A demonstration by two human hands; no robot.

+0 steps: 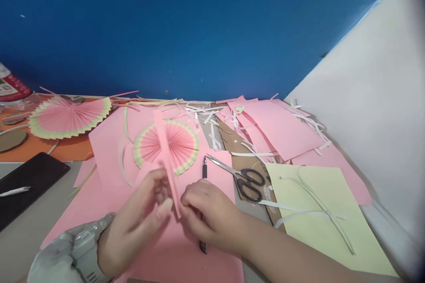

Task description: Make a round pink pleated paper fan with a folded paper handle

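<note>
A narrow folded strip of pink paper (168, 172) stands up between my two hands, tilted a little to the left. My left hand (133, 219) has its fingers curled against the strip's left side. Closed beside the lower end, my right hand (212, 212) has its fingertips at the strip's right edge. Under the right hand lies a black pen (204, 170), its middle hidden. Behind the strip, a round pleated paper fan (181, 141), pink with a pale green and yellow rim, lies on pink paper (206, 269). Black-handled scissors (247, 181) rest right of the pen.
Another pleated fan (69, 117) lies at the far left, near a bottle with a red label (13, 84). A dark flat tablet-like object (29, 185) is nearer. Pale yellow paper (318, 234), pink sheets (282, 128) and white paper strips (212, 119) cover the right. A blue wall (199, 31) stands behind.
</note>
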